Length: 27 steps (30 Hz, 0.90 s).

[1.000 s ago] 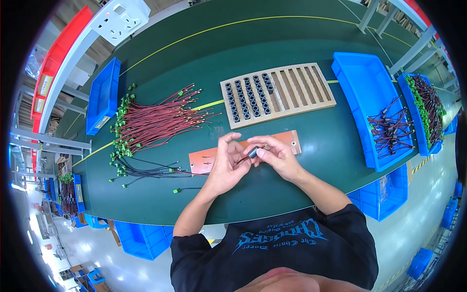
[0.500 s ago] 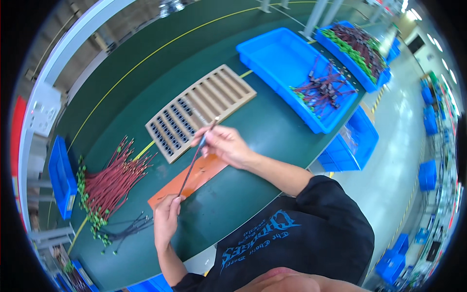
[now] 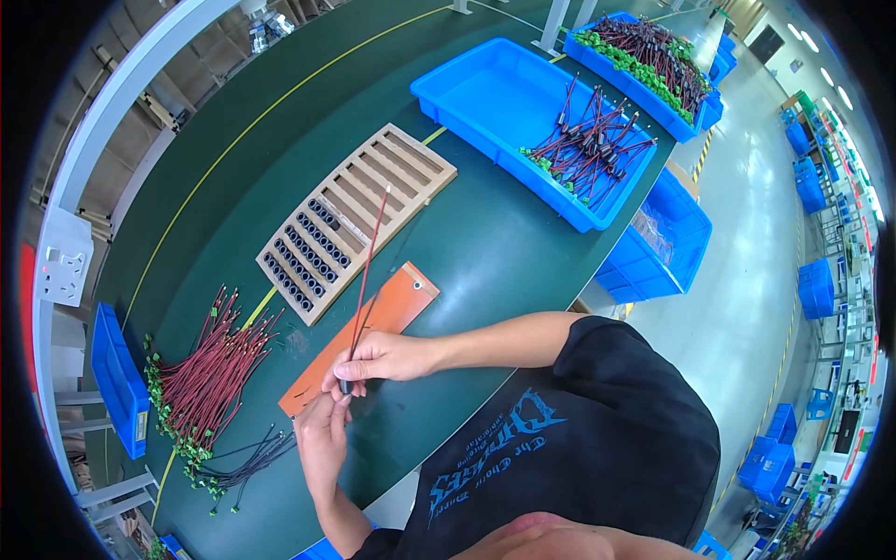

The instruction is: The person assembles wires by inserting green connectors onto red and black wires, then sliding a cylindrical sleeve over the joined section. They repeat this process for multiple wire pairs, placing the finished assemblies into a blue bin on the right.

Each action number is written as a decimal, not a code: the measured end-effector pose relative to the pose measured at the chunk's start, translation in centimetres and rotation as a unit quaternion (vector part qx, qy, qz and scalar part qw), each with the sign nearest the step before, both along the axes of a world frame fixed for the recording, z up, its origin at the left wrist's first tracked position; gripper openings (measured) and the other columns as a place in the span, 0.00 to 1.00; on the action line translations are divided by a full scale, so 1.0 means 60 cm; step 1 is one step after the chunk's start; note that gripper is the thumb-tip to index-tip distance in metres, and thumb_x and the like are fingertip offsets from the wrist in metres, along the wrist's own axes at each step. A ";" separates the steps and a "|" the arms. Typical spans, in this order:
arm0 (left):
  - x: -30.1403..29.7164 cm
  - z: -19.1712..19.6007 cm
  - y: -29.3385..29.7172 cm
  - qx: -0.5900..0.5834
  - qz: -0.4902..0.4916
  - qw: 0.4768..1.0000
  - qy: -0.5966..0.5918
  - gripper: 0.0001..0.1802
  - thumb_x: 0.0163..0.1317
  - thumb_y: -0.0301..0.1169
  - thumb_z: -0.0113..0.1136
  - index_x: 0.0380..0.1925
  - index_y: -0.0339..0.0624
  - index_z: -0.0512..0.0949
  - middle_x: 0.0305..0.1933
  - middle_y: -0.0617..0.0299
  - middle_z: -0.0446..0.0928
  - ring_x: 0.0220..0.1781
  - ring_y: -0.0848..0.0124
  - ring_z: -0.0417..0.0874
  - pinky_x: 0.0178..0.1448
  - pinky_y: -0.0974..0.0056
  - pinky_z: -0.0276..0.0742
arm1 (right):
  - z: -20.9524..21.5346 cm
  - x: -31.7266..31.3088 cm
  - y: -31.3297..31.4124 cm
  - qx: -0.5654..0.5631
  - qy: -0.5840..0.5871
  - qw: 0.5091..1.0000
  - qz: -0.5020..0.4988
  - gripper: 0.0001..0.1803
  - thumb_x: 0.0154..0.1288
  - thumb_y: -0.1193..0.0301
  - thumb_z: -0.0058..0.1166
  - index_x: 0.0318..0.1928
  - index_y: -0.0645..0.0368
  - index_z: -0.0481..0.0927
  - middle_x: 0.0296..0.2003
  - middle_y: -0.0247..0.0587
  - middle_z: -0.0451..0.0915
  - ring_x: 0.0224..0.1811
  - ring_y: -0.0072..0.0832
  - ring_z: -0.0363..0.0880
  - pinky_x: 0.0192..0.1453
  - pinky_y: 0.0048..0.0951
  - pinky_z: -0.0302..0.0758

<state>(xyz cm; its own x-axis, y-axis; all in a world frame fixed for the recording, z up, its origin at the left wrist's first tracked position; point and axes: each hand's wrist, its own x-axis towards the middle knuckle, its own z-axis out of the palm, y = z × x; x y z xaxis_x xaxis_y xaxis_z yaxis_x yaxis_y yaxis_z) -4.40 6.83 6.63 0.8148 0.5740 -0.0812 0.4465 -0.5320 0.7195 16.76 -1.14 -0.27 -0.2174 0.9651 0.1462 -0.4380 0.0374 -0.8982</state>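
- Right hand [image 3: 387,357]: thumb and fingers clamped on a small black core [image 3: 346,386], back of hand facing up.
- Core: sits at the right thumb tip, its lower part poking out below the thumb, just above the left fingertips.
- Cable [image 3: 371,266]: thin, dark red, rises from the right hand next to the core; bare tip well clear of the fingers, up over the rack – lower end hidden by the hands.
- Left hand [image 3: 322,434]: fingers bent, tips bunched close together right under the core; can't tell if they grip it or the hidden cable end.
- Orange board [image 3: 403,303]: flat on the green table [image 3: 476,257], partly behind both hands, cable crossing above it.
- Rack [image 3: 422,198]: wooden, slotted, beyond the board; near-left slots hold rows of black cores [image 3: 308,250].
- Red cables [image 3: 219,369]: loose pile to the left, green connectors at the near end – a few black cables [image 3: 257,459] just beside, nearer the left hand.
- Big blue bin [image 3: 476,84]: right of the rack, cables with dark cores heaped at its right end.
- Second blue bin [image 3: 613,81]: farther right, crammed with cables.
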 end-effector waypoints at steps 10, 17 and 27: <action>-0.064 -0.004 0.048 -0.111 0.101 0.982 -0.111 0.09 0.72 0.24 0.60 0.42 0.29 0.86 0.29 0.58 0.83 0.30 0.71 0.83 0.36 0.66 0.78 | 0.010 -0.022 0.016 -0.056 0.080 0.994 -0.049 0.22 0.86 0.63 0.44 0.66 0.67 0.76 0.56 0.44 0.85 0.52 0.22 0.83 0.59 0.28 0.82; -0.135 -0.072 0.068 -0.334 0.162 0.884 -0.283 0.12 0.76 0.28 0.59 0.51 0.29 0.82 0.47 0.51 0.84 0.39 0.69 0.86 0.45 0.64 0.83 | 0.005 -0.053 0.038 -0.043 0.048 0.994 -0.089 0.19 0.86 0.64 0.44 0.63 0.63 0.80 0.56 0.44 0.85 0.54 0.23 0.83 0.61 0.29 0.82; -0.134 -0.118 0.071 -0.289 0.239 0.862 -0.341 0.09 0.72 0.21 0.63 0.49 0.31 0.82 0.52 0.53 0.85 0.41 0.71 0.87 0.43 0.68 0.83 | -0.007 -0.078 0.037 -0.029 -0.056 0.989 -0.132 0.18 0.86 0.65 0.45 0.62 0.63 0.81 0.58 0.44 0.85 0.59 0.28 0.83 0.60 0.29 0.83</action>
